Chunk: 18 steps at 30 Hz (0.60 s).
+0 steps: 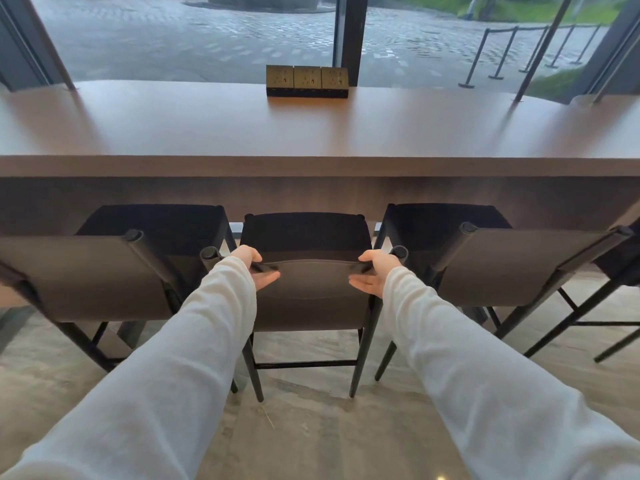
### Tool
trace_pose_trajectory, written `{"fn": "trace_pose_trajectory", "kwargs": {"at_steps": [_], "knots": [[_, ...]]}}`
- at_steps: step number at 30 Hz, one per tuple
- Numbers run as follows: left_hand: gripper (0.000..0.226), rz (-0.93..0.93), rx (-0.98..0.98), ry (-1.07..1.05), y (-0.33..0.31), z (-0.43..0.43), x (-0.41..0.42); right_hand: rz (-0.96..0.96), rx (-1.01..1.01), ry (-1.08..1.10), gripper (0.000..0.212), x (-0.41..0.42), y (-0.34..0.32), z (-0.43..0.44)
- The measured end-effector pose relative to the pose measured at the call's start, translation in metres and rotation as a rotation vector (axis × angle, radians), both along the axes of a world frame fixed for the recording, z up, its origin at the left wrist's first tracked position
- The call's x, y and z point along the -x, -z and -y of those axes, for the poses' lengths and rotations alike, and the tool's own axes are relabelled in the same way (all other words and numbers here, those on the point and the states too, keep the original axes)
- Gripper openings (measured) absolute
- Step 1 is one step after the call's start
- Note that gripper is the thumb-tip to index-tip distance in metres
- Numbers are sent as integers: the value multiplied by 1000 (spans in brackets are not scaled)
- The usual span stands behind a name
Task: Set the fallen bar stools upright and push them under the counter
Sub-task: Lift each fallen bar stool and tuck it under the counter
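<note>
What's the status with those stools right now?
Left hand and right hand both gripping middle stool backrest. Stool upright, seat partly under counter. Side stools upright, close alongside; nothing blocking.

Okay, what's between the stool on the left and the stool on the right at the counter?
The head view shows a third stool, the middle stool, upright between the left stool and right stool. The left hand and right hand grip its backrest.

- Looks like a café or lobby: a long wooden counter (311,133) runs along floor-to-ceiling windows (194,32).
- Bar stools (512,265) line it; brass power sockets (307,81) sit on top.
- Queue barriers (498,53) stand outside.
</note>
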State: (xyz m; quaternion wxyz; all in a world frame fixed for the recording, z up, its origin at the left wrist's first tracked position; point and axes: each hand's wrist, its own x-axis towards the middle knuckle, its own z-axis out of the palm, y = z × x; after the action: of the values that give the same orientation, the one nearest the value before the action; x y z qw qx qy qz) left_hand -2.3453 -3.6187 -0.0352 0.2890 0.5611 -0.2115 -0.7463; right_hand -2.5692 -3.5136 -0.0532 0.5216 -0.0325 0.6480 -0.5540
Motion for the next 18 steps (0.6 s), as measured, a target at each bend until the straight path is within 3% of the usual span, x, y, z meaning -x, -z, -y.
{"fn": "trace_pose_trajectory", "kwargs": {"at_steps": [3,5,8,11,18], "knots": [[25,48,19,98,-8,-11,-1,-38,4,-9,8,-7,-10,-10],[34,61,55,197,-8,-22,-1,-31,27,-6,7,-15,-17,-18],[38,20,136,283,-12,-43,-1,11,101,-13,25,-29,-25,-38],[27,-64,233,345,-20,-66,1,78,238,-4,45,-42,-31,-62],[29,-200,348,492,-39,-119,15,81,426,112,37,-49,-41,-137]]}}
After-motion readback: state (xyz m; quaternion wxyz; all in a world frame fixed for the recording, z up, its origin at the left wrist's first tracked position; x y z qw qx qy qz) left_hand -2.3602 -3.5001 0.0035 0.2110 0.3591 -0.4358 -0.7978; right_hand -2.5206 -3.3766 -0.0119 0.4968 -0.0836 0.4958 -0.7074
